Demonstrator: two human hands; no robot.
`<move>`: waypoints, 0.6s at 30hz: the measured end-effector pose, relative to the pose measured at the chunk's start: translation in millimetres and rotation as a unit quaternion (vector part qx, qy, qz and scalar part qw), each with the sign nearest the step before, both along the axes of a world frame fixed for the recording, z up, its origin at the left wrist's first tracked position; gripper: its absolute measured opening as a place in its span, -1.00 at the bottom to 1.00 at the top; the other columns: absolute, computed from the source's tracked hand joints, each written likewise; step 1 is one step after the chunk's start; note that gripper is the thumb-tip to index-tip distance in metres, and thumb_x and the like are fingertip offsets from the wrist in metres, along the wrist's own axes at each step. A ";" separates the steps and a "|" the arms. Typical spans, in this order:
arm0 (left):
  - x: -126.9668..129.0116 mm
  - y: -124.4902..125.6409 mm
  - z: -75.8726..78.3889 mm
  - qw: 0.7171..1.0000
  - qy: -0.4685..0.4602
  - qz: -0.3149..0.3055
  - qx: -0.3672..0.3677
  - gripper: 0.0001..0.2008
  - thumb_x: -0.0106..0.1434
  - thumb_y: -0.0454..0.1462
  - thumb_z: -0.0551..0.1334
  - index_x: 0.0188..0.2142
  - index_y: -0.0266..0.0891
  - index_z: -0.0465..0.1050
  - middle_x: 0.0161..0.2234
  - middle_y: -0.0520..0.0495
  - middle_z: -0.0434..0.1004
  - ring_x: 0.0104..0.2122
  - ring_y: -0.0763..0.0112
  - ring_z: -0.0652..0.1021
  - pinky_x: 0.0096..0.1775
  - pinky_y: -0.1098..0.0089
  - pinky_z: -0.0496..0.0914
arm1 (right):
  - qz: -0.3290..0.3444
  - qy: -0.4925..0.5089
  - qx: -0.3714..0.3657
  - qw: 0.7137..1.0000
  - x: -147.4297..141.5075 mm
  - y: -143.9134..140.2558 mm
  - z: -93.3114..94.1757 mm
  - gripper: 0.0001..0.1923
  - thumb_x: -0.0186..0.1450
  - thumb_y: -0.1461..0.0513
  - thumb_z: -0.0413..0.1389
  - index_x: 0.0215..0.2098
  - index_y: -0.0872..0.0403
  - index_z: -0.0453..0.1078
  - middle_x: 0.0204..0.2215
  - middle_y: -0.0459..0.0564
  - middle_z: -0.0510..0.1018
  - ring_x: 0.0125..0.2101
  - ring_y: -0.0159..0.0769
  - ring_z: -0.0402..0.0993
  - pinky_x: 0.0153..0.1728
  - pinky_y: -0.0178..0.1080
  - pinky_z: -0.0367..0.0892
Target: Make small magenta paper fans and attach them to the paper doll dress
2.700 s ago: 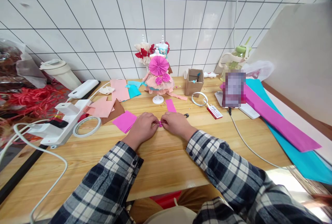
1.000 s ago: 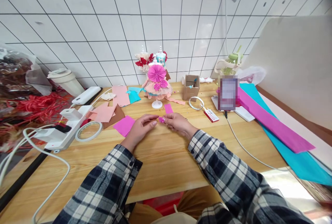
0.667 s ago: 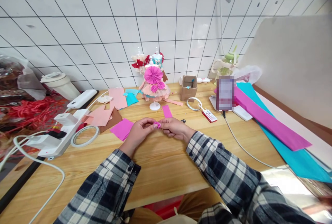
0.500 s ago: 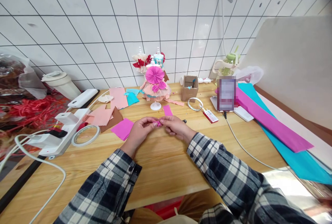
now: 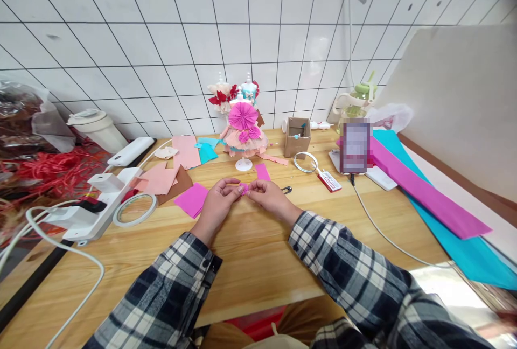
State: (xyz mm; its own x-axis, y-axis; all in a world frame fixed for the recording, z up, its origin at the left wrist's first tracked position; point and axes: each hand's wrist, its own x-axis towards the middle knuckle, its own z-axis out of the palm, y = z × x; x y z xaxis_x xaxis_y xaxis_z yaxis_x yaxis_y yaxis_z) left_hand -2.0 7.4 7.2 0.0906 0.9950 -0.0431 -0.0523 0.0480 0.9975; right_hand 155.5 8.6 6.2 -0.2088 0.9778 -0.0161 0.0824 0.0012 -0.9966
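Observation:
Between my two hands is a small piece of pink paper (image 5: 244, 189), gathered or folded; its exact shape is too small to tell. My left hand (image 5: 220, 201) pinches it from the left with thumb and fingers. From the right, my right hand (image 5: 270, 198) pinches it as well. A stack of pink paper squares (image 5: 191, 200) lies just left of my left hand. Beyond my hands lies a small pink paper strip (image 5: 262, 172). Small scissors, it seems, show only a black handle loop (image 5: 286, 190) beside my right hand.
Behind my hands stands a doll-size dress form (image 5: 243, 136) with pink paper rosettes. A cardboard box (image 5: 297, 138), tape rolls (image 5: 135, 210) and a phone (image 5: 354, 147) are around it. A power strip (image 5: 103, 198) with cables is at left; long crepe paper sheets (image 5: 428, 187) lie at right.
My hands have shifted slightly, and the fingers have changed their hold on the pink paper, which shows a little more. More of the black handle loop is visible. The view has moved slightly.

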 end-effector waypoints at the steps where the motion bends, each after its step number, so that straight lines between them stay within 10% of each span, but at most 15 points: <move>1: -0.7 0.6 0.0 1.000 0.018 -0.005 0.003 -0.51 -0.05 -0.07 0.40 -0.18 -0.24 0.35 -0.35 -0.08 0.60 -0.32 0.32 0.57 -0.23 0.35 0.39 | -0.003 -0.007 0.003 1.000 1.1 0.6 0.2 -0.79 0.10 0.12 0.15 -0.41 0.11 0.36 -0.55 -0.16 0.39 -0.59 -0.50 0.18 -0.58 -0.41 0.08; 18: -2.5 1.5 1.3 0.990 0.129 -0.024 0.060 -0.47 -0.01 -0.13 0.38 -0.07 -0.23 0.30 -0.38 -0.06 0.58 -0.35 0.32 0.57 -0.23 0.32 0.40 | -0.023 -0.174 0.137 0.975 6.0 3.3 -3.6 -0.87 0.23 0.21 0.05 -0.35 0.10 0.39 -0.46 -0.11 0.47 -0.48 -0.41 0.29 -0.44 -0.34 0.17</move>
State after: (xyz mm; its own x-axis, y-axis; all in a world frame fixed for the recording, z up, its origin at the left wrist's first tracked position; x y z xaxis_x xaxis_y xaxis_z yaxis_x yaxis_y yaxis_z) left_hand -4.6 9.0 8.5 0.1391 0.9892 0.0466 0.2038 -0.0747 0.9762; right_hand 161.5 11.8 2.6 -0.1929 0.9637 0.1845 0.4216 0.2512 -0.8713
